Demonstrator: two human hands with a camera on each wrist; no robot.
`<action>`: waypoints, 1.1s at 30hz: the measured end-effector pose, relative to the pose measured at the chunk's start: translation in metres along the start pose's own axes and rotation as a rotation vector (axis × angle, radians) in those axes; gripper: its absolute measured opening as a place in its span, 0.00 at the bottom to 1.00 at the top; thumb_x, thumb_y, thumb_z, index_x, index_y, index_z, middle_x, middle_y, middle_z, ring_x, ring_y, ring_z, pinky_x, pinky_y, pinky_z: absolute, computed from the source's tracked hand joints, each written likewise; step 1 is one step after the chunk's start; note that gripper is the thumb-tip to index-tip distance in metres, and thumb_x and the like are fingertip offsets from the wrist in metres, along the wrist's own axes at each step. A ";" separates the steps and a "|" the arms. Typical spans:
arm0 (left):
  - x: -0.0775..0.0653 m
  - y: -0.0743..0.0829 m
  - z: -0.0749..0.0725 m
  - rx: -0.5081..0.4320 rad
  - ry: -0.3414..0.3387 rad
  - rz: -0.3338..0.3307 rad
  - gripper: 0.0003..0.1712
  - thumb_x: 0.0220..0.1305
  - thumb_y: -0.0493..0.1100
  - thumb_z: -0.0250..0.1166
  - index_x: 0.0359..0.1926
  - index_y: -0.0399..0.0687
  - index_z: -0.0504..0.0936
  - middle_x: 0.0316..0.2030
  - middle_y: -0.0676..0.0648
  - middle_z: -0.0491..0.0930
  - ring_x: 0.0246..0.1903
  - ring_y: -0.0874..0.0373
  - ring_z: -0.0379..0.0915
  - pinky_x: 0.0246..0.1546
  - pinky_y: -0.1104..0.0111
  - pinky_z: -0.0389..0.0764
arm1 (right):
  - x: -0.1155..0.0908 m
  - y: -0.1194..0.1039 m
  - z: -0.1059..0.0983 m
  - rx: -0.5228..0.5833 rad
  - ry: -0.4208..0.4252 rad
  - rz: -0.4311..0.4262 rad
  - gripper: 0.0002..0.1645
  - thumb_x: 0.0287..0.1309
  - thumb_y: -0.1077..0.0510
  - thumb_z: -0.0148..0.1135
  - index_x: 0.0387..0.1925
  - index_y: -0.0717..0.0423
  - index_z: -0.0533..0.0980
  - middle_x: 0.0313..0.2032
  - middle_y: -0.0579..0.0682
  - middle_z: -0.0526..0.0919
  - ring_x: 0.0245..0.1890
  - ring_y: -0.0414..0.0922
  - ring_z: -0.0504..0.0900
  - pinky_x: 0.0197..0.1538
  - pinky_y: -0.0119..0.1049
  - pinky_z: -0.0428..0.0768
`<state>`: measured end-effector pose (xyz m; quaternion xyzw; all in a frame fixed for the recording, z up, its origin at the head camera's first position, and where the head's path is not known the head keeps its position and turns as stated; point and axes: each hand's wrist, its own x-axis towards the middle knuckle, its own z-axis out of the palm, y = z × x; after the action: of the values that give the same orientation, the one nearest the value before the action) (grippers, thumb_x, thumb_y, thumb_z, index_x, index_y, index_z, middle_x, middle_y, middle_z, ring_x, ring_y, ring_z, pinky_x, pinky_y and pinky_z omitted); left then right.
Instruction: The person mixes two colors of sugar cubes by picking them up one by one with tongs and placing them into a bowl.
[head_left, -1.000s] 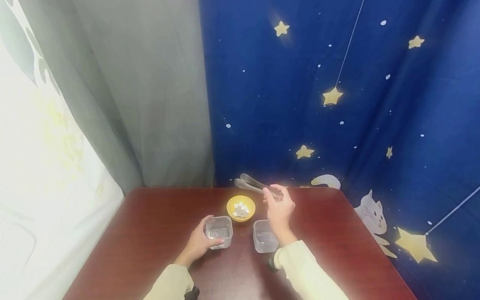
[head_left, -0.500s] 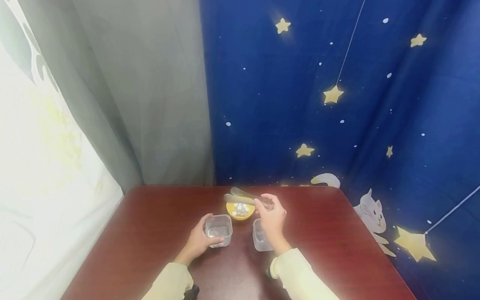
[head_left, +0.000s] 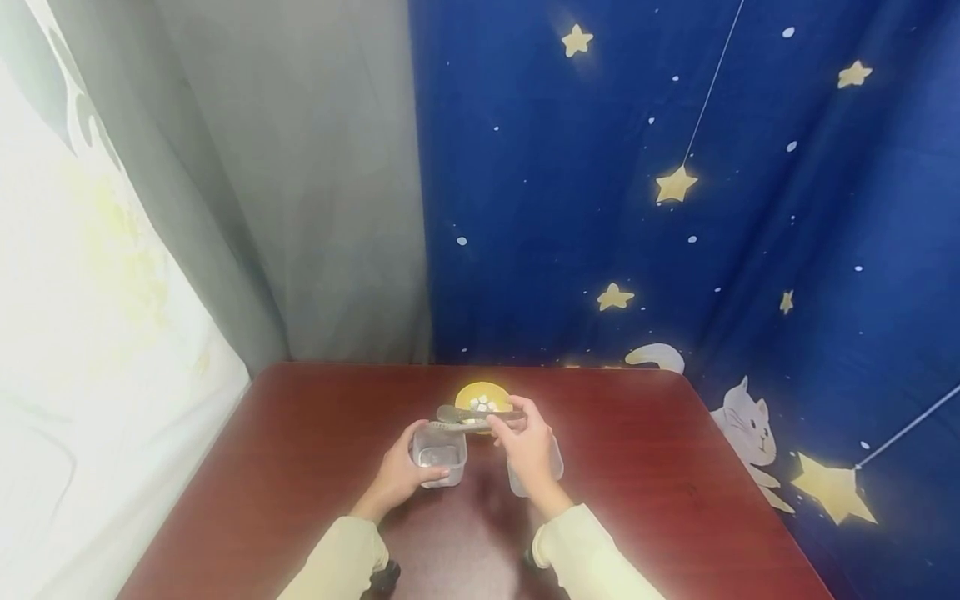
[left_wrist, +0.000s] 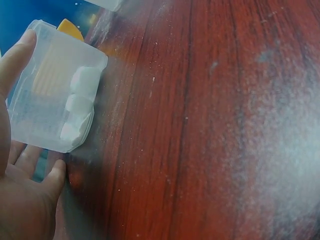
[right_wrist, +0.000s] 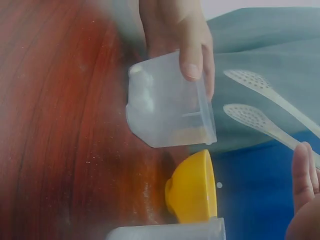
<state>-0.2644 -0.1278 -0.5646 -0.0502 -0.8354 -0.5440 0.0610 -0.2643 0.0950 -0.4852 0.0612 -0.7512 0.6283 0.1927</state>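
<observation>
My left hand (head_left: pixel 397 475) grips a clear plastic container (left_wrist: pixel 30 122) by its side, the thumb across the near wall. Several white pieces (left_wrist: pixel 82 82) show through the container wall at its bottom. In my right hand (head_left: pixel 531 450) I hold tongs (right_wrist: pixel 250 117) with perforated tips; the tips are apart, with nothing between them in the right wrist view. From the head view, the tongs overlap the far rim of the left container and the near side of a yellow bowl (right_wrist: pixel 192 190). Whitish pieces (head_left: pixel 482 403) lie in that bowl.
A second clear container (head_left: pixel 557 465) stands to the right, partly hidden by my right hand. All of it is on a reddish-brown wooden table (head_left: pixel 660 467). Behind the table hang a grey curtain (head_left: pixel 352 208) and a blue star-patterned curtain (head_left: pixel 517 208).
My right hand has brought the tongs down and leftward, from beyond the yellow bowl to the left container's rim. The left hand keeps its grip and place.
</observation>
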 end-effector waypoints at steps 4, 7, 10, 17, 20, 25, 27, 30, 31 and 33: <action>0.001 0.000 0.000 0.011 -0.002 0.005 0.57 0.34 0.48 0.84 0.67 0.47 0.66 0.53 0.42 0.77 0.46 0.50 0.76 0.50 0.54 0.75 | 0.001 0.007 0.004 -0.025 -0.056 -0.029 0.23 0.50 0.60 0.74 0.48 0.57 0.77 0.19 0.52 0.82 0.16 0.55 0.82 0.20 0.42 0.80; 0.001 -0.001 0.000 0.016 -0.008 0.008 0.57 0.34 0.49 0.84 0.67 0.47 0.66 0.54 0.42 0.76 0.46 0.51 0.76 0.49 0.55 0.75 | 0.003 0.009 0.006 -0.045 -0.102 -0.029 0.22 0.50 0.60 0.74 0.47 0.59 0.77 0.19 0.52 0.82 0.16 0.53 0.81 0.20 0.43 0.81; 0.001 0.000 -0.001 0.022 -0.014 0.003 0.57 0.34 0.49 0.84 0.68 0.48 0.65 0.54 0.43 0.76 0.46 0.52 0.75 0.49 0.56 0.75 | 0.004 0.009 0.008 -0.057 -0.167 -0.005 0.22 0.50 0.61 0.74 0.47 0.61 0.78 0.19 0.52 0.82 0.16 0.51 0.82 0.23 0.48 0.81; 0.000 -0.001 -0.001 0.022 -0.019 0.002 0.58 0.35 0.50 0.84 0.68 0.48 0.65 0.56 0.44 0.76 0.50 0.51 0.74 0.52 0.53 0.73 | 0.006 0.008 0.009 -0.145 -0.312 0.036 0.19 0.52 0.59 0.73 0.44 0.62 0.79 0.19 0.49 0.83 0.18 0.50 0.83 0.23 0.43 0.82; 0.000 -0.001 -0.001 0.012 -0.019 0.004 0.58 0.35 0.50 0.84 0.68 0.47 0.65 0.57 0.43 0.75 0.51 0.50 0.74 0.53 0.53 0.73 | 0.007 0.009 0.010 -0.181 -0.362 0.027 0.18 0.52 0.59 0.73 0.43 0.64 0.79 0.20 0.49 0.83 0.18 0.47 0.82 0.23 0.42 0.82; -0.001 -0.001 -0.001 0.009 -0.022 0.008 0.58 0.35 0.50 0.84 0.68 0.46 0.64 0.56 0.42 0.76 0.48 0.49 0.75 0.50 0.54 0.74 | 0.007 0.009 0.012 -0.246 -0.422 0.016 0.17 0.53 0.58 0.72 0.42 0.64 0.81 0.23 0.48 0.85 0.17 0.39 0.81 0.23 0.38 0.82; -0.001 0.000 -0.001 0.009 -0.024 0.004 0.58 0.35 0.50 0.84 0.68 0.46 0.64 0.56 0.42 0.76 0.48 0.50 0.76 0.50 0.54 0.74 | 0.007 0.009 0.012 -0.249 -0.431 0.014 0.16 0.53 0.59 0.72 0.42 0.64 0.81 0.23 0.48 0.84 0.17 0.38 0.80 0.23 0.38 0.82; -0.001 0.000 -0.001 0.015 -0.023 0.002 0.58 0.35 0.50 0.84 0.68 0.47 0.64 0.56 0.43 0.76 0.48 0.50 0.75 0.51 0.54 0.74 | 0.007 0.009 0.013 -0.246 -0.421 0.002 0.15 0.53 0.59 0.72 0.40 0.63 0.81 0.21 0.47 0.83 0.17 0.38 0.80 0.23 0.37 0.81; -0.001 0.000 -0.001 0.015 -0.023 0.002 0.58 0.35 0.50 0.84 0.68 0.47 0.64 0.56 0.43 0.76 0.49 0.50 0.75 0.51 0.54 0.74 | 0.007 0.010 0.013 -0.244 -0.413 -0.009 0.14 0.53 0.59 0.72 0.40 0.63 0.81 0.20 0.47 0.83 0.16 0.38 0.80 0.23 0.37 0.81; -0.001 0.000 -0.001 0.023 -0.022 0.004 0.58 0.35 0.50 0.84 0.68 0.47 0.64 0.56 0.43 0.76 0.49 0.50 0.74 0.52 0.53 0.73 | 0.006 0.010 0.014 -0.244 -0.391 -0.028 0.13 0.54 0.59 0.71 0.38 0.63 0.81 0.19 0.46 0.82 0.16 0.38 0.79 0.22 0.35 0.80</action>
<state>-0.2631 -0.1285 -0.5640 -0.0572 -0.8421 -0.5336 0.0535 -0.2765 0.0849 -0.4942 0.1682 -0.8437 0.5064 0.0581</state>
